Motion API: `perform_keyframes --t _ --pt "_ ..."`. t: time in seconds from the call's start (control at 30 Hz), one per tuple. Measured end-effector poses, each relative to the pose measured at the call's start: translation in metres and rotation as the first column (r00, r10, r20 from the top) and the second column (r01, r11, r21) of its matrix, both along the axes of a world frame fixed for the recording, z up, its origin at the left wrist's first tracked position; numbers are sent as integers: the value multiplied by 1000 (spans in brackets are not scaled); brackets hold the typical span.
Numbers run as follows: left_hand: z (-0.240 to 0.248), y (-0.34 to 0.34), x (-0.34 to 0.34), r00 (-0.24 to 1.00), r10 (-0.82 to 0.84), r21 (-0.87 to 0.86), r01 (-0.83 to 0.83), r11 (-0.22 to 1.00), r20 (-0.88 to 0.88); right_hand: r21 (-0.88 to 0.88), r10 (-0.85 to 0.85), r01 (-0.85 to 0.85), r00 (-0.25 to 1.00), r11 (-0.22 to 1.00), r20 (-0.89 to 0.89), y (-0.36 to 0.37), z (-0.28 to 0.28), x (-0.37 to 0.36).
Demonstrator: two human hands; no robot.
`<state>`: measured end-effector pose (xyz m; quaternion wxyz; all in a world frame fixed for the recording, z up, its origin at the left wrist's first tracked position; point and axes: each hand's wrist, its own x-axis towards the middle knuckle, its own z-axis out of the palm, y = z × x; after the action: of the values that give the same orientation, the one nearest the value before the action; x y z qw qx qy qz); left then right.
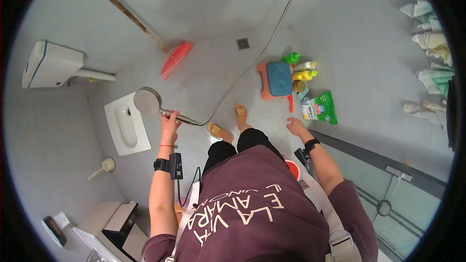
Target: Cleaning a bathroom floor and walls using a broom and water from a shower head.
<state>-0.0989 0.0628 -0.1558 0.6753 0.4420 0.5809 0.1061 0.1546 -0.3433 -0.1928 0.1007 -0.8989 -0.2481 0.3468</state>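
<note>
Shower head: silver, round-faced shower head [147, 101] with a slim handle, held out in front left of the body, its face near the white ceramic squat toilet [116, 138] as I see it from above.
Left hand: the left hand [169, 124] has its fingers closed around the handle, partway along.
Right hand: the right hand [295, 126] hangs with fingers loosely curled, partly open; I see nothing in it.
Handling: I judge it light and stiff, smooth enough to slip if wet; a knock on tile could chip it.
Grip: mid-handle looks best to me, clear of the face and hose joint.
Hose: flexible grey shower hose [236, 80] likely tugs on the handle's lower end.
Floor: pale grey, slightly glossy floor [199, 82], with a dark square drain grate [243, 43].
Right side: coral-and-blue plastic stool [279, 78], yellow bottle [304, 75], green-and-white bag [320, 107].
Far left: red-bristled broom [175, 61]; white plastic cistern [54, 65] on the wall.
</note>
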Motion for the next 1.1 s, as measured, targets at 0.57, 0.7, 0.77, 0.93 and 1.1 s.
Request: perform_keyframes --t 0.57,0.7,0.77,0.93,1.1 --pt "22 -74 188 799 -561 349 473 809 216 102 -163 186 965 977 -205 -24 -7 33" --pt "29 -82 221 784 -576 343 489 802 231 257 -267 422 839 869 -475 28 23 99" --pt "34 -84 227 773 -606 358 520 775 187 305 -322 495 820 814 -474 75 48 133" --pt "54 -96 232 776 -619 386 537 750 122 372 -362 797 563 475 -743 192 65 193" --pt "56 -99 230 822 -554 325 493 807 128 246 -333 912 355 327 -874 268 41 216"
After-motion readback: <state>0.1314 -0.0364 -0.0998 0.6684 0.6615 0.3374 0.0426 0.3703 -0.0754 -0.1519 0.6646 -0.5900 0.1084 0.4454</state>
